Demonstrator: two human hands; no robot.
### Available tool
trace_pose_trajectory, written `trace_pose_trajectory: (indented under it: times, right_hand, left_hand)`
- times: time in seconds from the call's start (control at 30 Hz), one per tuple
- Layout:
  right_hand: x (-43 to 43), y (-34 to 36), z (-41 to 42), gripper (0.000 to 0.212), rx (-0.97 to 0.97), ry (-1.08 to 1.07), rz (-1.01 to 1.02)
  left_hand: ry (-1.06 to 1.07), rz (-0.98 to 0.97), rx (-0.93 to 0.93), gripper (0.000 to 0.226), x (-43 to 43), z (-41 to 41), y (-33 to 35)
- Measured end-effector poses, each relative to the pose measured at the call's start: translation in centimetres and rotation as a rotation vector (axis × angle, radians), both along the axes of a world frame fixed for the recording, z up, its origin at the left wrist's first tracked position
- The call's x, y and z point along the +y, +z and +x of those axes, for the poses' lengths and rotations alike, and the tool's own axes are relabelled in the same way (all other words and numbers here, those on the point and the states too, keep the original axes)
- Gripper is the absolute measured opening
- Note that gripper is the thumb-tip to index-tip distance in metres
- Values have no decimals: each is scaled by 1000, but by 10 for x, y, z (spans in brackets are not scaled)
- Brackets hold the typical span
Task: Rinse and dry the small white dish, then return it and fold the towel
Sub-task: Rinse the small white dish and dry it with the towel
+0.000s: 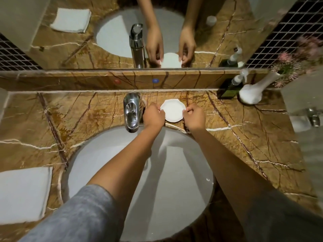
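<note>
The small white dish [173, 110] has a scalloped rim and sits on the brown marble counter just behind the sink, to the right of the tap. My left hand [153, 114] grips its left edge and my right hand [194, 116] grips its right edge, fingers curled over the rim. I cannot tell whether the dish rests on the counter or is slightly lifted. A folded white towel [22, 194] lies flat on the counter at the near left.
A chrome tap [131, 112] stands behind the white oval sink [195, 173]. At the back right are a dark green pump bottle [229, 88] and a white vase [251, 95] with pink flowers. A mirror [104, 41] runs along the back wall.
</note>
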State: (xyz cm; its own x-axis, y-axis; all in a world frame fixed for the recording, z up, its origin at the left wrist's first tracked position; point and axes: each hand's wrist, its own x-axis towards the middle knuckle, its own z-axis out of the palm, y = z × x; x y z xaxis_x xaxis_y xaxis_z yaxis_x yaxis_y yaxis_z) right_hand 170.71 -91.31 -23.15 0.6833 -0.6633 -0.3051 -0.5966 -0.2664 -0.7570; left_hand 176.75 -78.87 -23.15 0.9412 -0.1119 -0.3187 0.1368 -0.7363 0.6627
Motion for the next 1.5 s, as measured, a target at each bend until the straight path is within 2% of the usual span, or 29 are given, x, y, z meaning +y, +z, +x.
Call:
trace_pose_trajectory:
  times: [0.2, 0.37, 0.43, 0.6, 0.73, 0.93, 1.2, 1.33, 1.43, 1.5]
  right_hand:
    - [9, 4, -26, 6, -6, 65, -19]
    - [24, 7, -60, 4, 49, 116, -4]
    - [35, 7, -75, 2, 68, 146, 14]
    - [62, 6, -109, 14, 94, 246, 25]
    - [81, 8, -126, 9, 123, 427, -156]
    - [102, 8, -147, 7, 35, 701, -447]
    - [112, 8, -154, 12, 33, 736, -529]
    - [109, 12, -155, 19, 59, 780, -583]
    - [106, 15, -158, 16, 46, 756, -612]
    - [106, 14, -159, 10, 115, 783, -624]
  left_hand:
    - [-16, -96, -7, 17, 23, -29, 8]
    - [52, -172, 165, 8, 48, -63, 9]
    - [57, -146, 171, 6, 61, -75, 9]
    - [7, -15, 109, 7, 95, -102, 9]
    - [-108, 55, 29, 8, 121, -122, 7]
    - [-283, 120, -169, 5, 157, -157, -3]
    - [-315, 211, -249, 2, 164, -157, 3]
    - [-280, 172, -237, 4, 157, -155, 10]
    - [-260, 134, -237, 4, 152, -154, 10]
    - [-230, 126, -198, 3, 149, -160, 6]
